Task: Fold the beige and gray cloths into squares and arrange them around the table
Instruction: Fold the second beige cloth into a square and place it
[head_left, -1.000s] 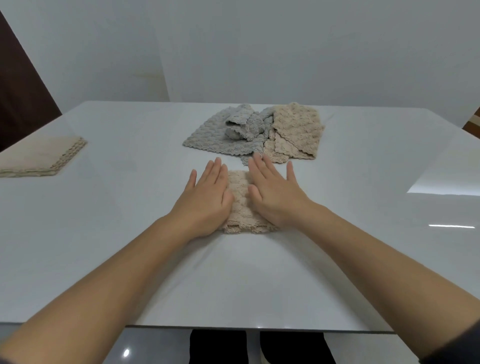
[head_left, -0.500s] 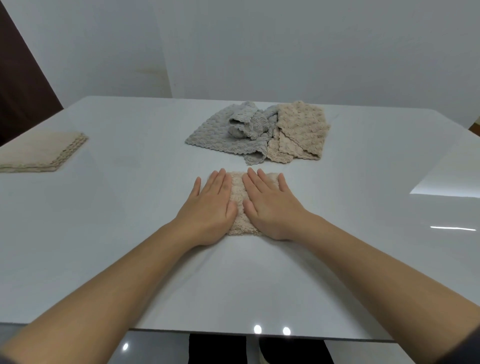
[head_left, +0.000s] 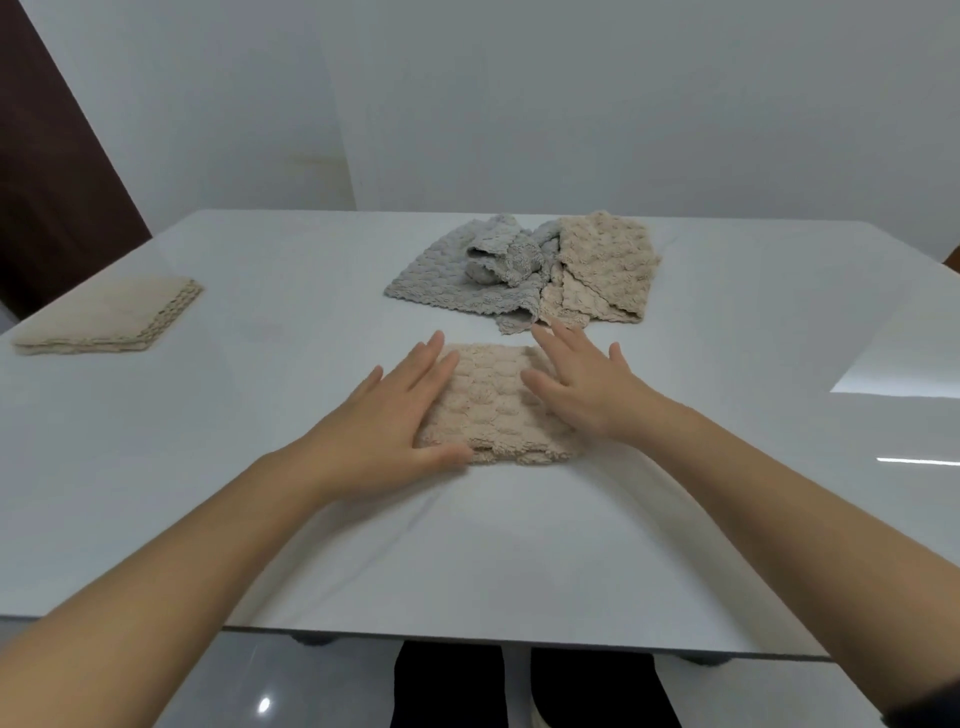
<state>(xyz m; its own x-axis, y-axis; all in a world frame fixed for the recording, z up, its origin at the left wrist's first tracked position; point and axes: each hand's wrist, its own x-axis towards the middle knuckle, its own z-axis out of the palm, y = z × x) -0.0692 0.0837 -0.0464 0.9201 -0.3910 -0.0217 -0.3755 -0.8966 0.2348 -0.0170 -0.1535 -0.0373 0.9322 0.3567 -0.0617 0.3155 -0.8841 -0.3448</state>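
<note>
left hand (head_left: 387, 423) flat on folded beige textured cloth (head_left: 493, 405), 9 o'clock edge | right hand (head_left: 589, 389) flat, 3 o'clock edge | rumpled gray-beige cloth heap (head_left: 519, 275) near, 12 o'clock

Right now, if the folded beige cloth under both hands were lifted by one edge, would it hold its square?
Probably not: the folded beige cloth is soft, nubby fabric, and the unfolded pile behind it lies crumpled, so layers would likely sag open. Pushed, it may slide easily on the glossy table.
</note>
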